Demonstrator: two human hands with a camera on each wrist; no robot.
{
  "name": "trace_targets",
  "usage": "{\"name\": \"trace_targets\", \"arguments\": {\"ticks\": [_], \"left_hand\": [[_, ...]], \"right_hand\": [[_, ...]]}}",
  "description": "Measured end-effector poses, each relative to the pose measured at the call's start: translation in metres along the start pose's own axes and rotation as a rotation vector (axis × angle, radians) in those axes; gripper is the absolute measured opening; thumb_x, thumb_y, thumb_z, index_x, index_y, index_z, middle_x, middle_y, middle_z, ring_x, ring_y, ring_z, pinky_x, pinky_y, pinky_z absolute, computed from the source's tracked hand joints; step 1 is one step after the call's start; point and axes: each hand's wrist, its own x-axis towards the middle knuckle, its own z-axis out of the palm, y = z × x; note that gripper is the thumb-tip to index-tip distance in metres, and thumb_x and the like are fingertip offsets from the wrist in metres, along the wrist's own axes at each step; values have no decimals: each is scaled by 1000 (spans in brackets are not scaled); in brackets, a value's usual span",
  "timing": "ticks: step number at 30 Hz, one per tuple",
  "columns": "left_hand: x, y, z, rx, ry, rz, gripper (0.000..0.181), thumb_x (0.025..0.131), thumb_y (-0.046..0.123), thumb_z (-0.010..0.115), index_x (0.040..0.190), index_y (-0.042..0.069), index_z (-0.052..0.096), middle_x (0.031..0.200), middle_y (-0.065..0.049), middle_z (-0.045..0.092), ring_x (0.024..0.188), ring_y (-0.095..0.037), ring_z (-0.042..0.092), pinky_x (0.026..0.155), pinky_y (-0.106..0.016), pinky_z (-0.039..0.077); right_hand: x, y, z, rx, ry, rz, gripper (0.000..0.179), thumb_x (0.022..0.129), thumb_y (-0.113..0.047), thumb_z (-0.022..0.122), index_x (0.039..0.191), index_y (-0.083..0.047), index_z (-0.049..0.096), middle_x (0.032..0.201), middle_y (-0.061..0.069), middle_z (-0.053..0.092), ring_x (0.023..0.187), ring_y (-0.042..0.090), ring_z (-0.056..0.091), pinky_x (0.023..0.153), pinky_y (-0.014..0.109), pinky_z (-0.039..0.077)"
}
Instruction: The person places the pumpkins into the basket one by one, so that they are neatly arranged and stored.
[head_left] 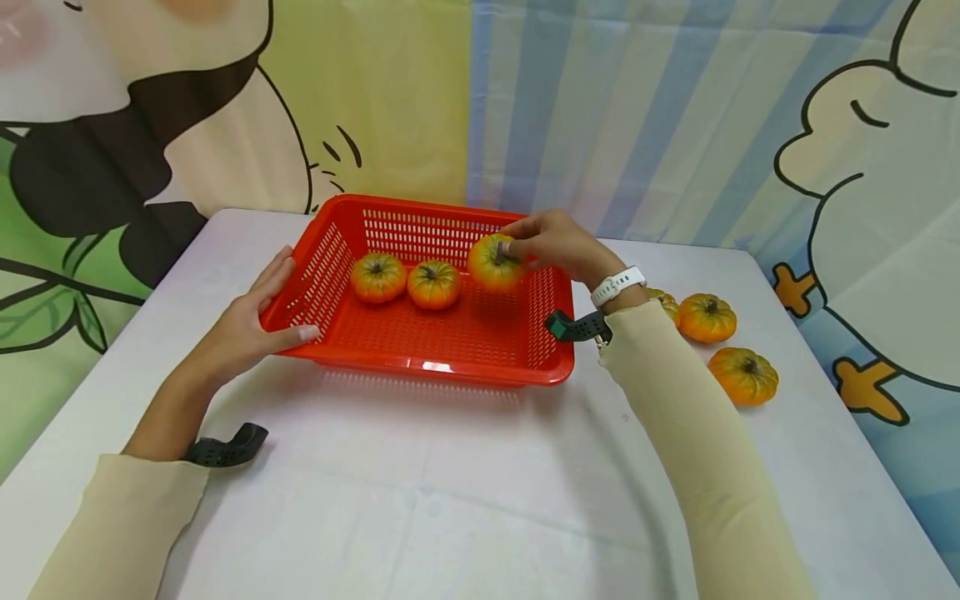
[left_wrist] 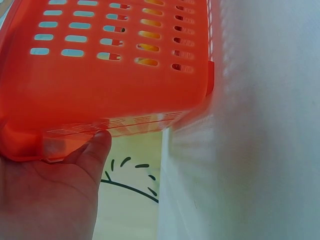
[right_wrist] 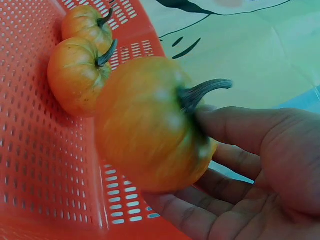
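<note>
A red plastic basket [head_left: 420, 357] with slotted walls stands on the table. My left hand [head_left: 243, 327] grips its left end, the thumb at the front rim and the fingers along the outer side; the left wrist view shows this hand [left_wrist: 55, 192] against the basket wall [left_wrist: 110, 85]. Over the basket's right part, my right hand [head_left: 551, 242] holds a small orange pumpkin [head_left: 491, 268] between thumb and fingers. Seen from the right wrist, the held pumpkin [right_wrist: 145, 125] has a dark curved stem. Two more small pumpkins, one left [head_left: 378, 278] and one beside it [head_left: 434, 285], lie inside the basket.
On the white table [head_left: 420, 508], right of the basket, lie a front pumpkin [head_left: 744, 377], one behind it [head_left: 707, 318], and another [head_left: 663, 302] partly hidden by the right forearm. A printed cartoon curtain [head_left: 570, 108] hangs behind the table.
</note>
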Motion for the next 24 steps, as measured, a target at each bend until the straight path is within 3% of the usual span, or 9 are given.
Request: {"name": "trace_targets", "arguments": {"ticks": [9,24], "left_hand": [[-1,0,0,-2,1,7,99,84,29,74,156,27,6,161,17,-2,147,-25,7,93,-53,44],[0,-1,0,1,0,7,99,84,29,73,156,27,6,161,16,-3,148,-25,6,94,-54,43]], "right_hand": [[4,0,2,-39,-9,18,38,92,-12,65,130,-5,63,124,8,63,103,22,59,86,34,53],[11,2,8,-123,-8,-33,35,92,-13,66,125,-2,66,118,10,66,97,22,60,84,35,54]]}}
